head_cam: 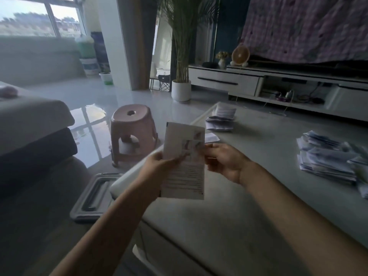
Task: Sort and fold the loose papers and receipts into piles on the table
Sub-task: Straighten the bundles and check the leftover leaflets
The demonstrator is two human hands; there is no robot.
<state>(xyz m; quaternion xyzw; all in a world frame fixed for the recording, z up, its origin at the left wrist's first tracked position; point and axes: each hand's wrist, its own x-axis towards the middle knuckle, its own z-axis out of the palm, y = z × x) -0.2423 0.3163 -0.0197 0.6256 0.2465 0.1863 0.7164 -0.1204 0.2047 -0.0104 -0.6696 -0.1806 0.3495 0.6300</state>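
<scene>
Head view, centre of frame: a single printed paper [184,160] held upright in the air over the near-left edge of the worktop [249,196], text block on its lower half, small pictures on its upper right. Motion blur softens the sheet's edges; print not readable.

Left hand [154,166] grips the sheet's left edge at mid-height, fingers closed on the paper, thumb across its front. Right hand [225,162] meets the sheet's right edge at about the same height; its fingers [209,146] are pinched on that edge, palm turned toward the camera. Both forearms run in from the bottom of the frame.

Outward on the worktop: upper centre, near the far edge, two small folded piles [220,121], one behind the other, with one flat slip [211,138] lying just in front of them. Right edge of frame, a thick loose stack [326,158] of papers, untidy, edges splayed, well apart from the small piles.

Off the worktop, left of centre: a pink plastic stool [132,134] on the glossy floor. Lower left, a grey lid [93,196] lies flat beside the worktop's corner. Upper centre, a potted palm [181,56] in a white pot; upper right, a low white TV cabinet [278,84].
</scene>
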